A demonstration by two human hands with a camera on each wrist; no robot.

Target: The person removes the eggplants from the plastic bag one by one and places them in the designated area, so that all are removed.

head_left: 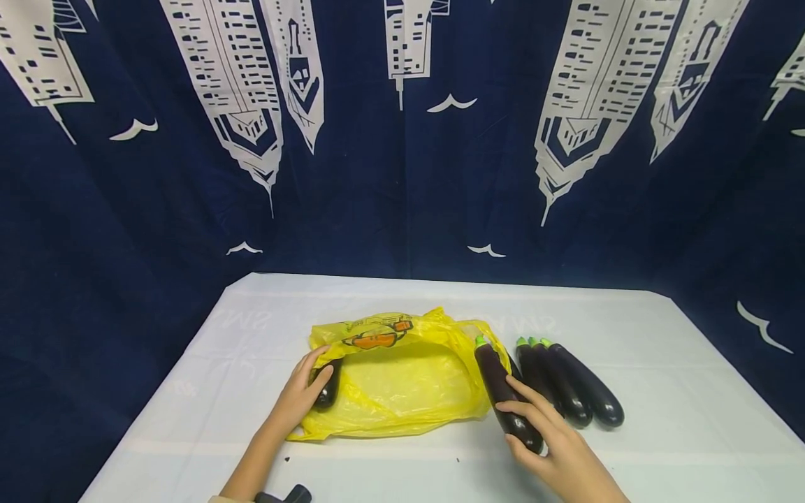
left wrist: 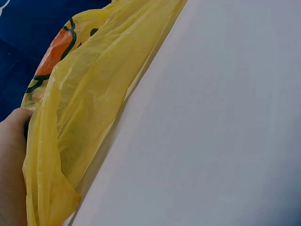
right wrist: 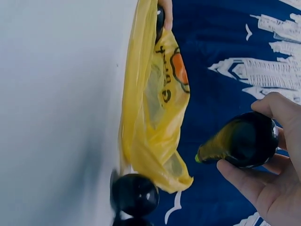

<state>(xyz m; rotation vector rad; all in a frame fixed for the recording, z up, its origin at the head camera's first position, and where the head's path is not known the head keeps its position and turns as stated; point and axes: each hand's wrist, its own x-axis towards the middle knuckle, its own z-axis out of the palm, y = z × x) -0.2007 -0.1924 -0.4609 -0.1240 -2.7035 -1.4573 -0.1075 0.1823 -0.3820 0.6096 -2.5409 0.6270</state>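
Observation:
A yellow plastic bag point(head_left: 409, 391) lies on the table, its mouth gaping toward me. My left hand point(head_left: 305, 391) grips the left part of its upper rim. Right by that thumb an eggplant point(head_left: 326, 397) shows inside the mouth; its far end is hidden under the plastic. My right hand point(head_left: 547, 436) holds another eggplant point(head_left: 493, 370) by its rounded end, the green stem tip pointing away at the bag's right edge. In the right wrist view the held eggplant point(right wrist: 249, 139) is raised off the table, with fingers and thumb around it.
Several more eggplants point(head_left: 588, 384) lie side by side right of the bag, stems pointing away. The white table point(head_left: 207, 391) ends at a dark blue curtain point(head_left: 402, 209) printed with white buildings. A black object point(head_left: 295, 494) sits near my left forearm.

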